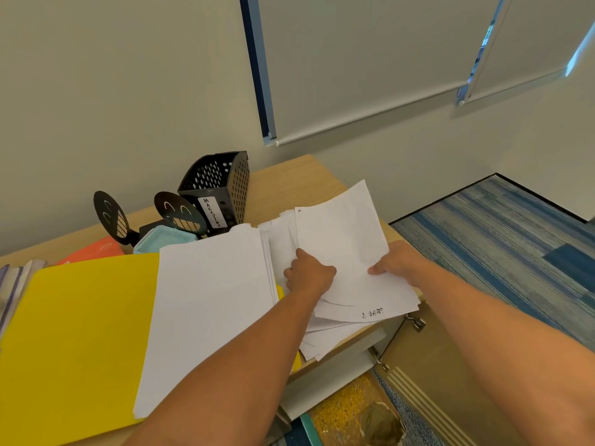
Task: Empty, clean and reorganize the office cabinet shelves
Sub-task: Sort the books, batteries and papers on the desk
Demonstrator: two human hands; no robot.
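Note:
On top of the wooden cabinet (289, 175) lies a loose pile of white papers (341, 226) at its right end. My left hand (309, 273) grips the left side of that pile, fingers curled into the sheets. My right hand (397, 260) holds the pile's right edge, thumb on the top sheet. A neater stack of white paper (209, 300) lies to the left, partly over a yellow folder (74, 333).
A black mesh magazine holder (222, 185), two black smiley bookends (111, 217), a teal box (161, 239) and an orange folder (93, 251) stand behind. The cabinet door (425, 358) hangs open at lower right. Blue carpet (502, 239) lies to the right.

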